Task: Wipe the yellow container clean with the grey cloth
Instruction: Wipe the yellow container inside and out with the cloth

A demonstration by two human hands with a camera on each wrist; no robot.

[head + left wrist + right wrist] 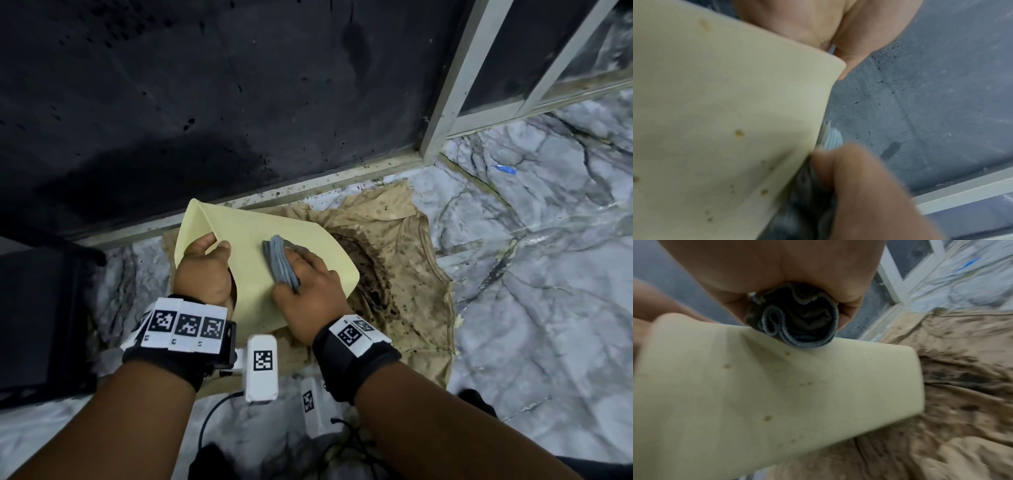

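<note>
The pale yellow container is held tilted above the floor, its outer wall facing me. My left hand grips its rim at the left, thumb on the outside and fingers inside. My right hand clutches the bunched grey cloth and presses it against the container's wall. In the right wrist view the grey cloth is folded in my palm against the yellow container, which carries small brown spots. The left wrist view shows the yellow container with brown specks and the grey cloth at its edge.
A stained beige garment with dark brown dirt lies on the marble floor under the container. A black spattered wall panel stands behind, a white metal frame at right. A black object sits at left; cables trail near my wrists.
</note>
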